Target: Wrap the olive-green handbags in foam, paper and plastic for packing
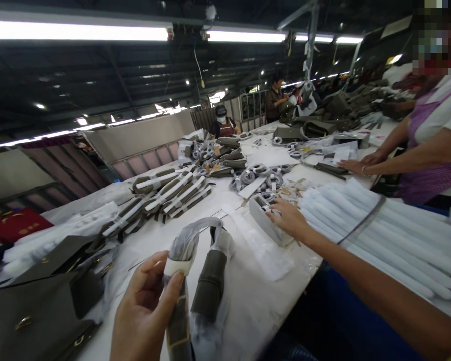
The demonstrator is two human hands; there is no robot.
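Observation:
My left hand (146, 301) is closed around a dark olive bag strap (178, 313), thumb pressed near a white band on it. Clear plastic wraps the strap's looped upper part, and a rolled olive section (209, 286) hangs beside it in the same film. Farther right, my right hand (290, 219) reaches into a small grey box (265, 220) on the table. Its fingers are bent together at the box's opening, and whatever they grip is hidden. Just beyond the box lie coiled grey straps (248, 176) with white bands.
Wrapped olive straps (176, 193) are piled on the white table (150, 255). A dark olive bag (33, 306) with gold fittings lies at lower left. White padded rolls (372, 235), bound by a band, cover the right side. A co-worker's hands (357, 165) rest on the table beyond.

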